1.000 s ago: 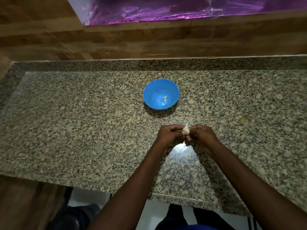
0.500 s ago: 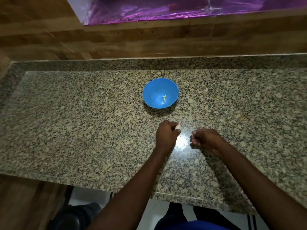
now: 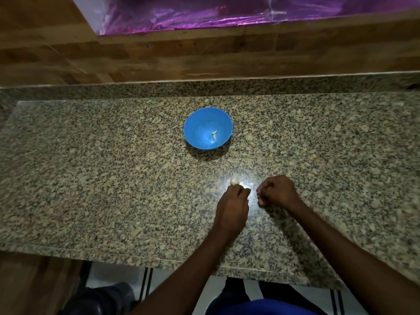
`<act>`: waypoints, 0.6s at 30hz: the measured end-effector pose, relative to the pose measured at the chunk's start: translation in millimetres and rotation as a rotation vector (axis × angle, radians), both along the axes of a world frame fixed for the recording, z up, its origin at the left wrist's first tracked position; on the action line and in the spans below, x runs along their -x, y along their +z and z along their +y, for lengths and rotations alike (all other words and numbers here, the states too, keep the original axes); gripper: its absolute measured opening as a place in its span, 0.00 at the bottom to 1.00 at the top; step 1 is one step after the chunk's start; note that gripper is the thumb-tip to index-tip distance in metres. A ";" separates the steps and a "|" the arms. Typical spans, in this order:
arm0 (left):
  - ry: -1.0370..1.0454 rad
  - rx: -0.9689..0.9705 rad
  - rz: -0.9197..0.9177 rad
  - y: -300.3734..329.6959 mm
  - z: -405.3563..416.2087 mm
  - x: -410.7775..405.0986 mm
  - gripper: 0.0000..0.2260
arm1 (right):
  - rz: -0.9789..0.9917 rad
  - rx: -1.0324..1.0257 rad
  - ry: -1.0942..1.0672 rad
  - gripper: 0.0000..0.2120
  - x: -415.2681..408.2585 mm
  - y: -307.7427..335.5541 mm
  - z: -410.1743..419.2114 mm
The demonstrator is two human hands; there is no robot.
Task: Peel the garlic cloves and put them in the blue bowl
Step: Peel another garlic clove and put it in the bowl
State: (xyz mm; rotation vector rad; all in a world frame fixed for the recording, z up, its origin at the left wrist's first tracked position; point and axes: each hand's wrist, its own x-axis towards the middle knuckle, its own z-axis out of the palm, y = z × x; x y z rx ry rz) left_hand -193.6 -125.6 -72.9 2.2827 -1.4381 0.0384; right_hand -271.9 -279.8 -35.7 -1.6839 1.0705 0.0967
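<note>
A blue bowl (image 3: 195, 133) stands on the granite counter (image 3: 102, 178), a little beyond my hands. Inside it lie small yellowish peeled garlic cloves (image 3: 214, 135). My left hand (image 3: 234, 205) reaches forward and pinches a whitish garlic clove (image 3: 234, 179) at its fingertips, low over the counter between me and the bowl. My right hand (image 3: 277, 190) hovers just to the right of the left one, apart from it, its fingers curled in. Nothing shows inside the right hand.
A raised granite ledge and a wooden wall (image 3: 159, 53) close off the back, with purple foil (image 3: 204, 14) above. The counter's front edge (image 3: 113, 253) runs near my body. A bright glare spot lies on the stone between my hands.
My hands, joined on the clove a second ago, have parted. The left hand has carried the clove forward and slightly left; the right hand stayed back, curled.
</note>
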 end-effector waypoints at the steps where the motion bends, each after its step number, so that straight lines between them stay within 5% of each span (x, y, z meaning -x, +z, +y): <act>1: -0.002 0.003 0.001 -0.9 -1.1 -1.0 0.08 | 0.012 0.036 0.025 0.10 0.3 1.1 0.6; 18: 0.077 -0.131 0.179 2.4 -5.5 -8.7 0.14 | 0.161 0.250 0.085 0.05 -13.1 -7.1 1.6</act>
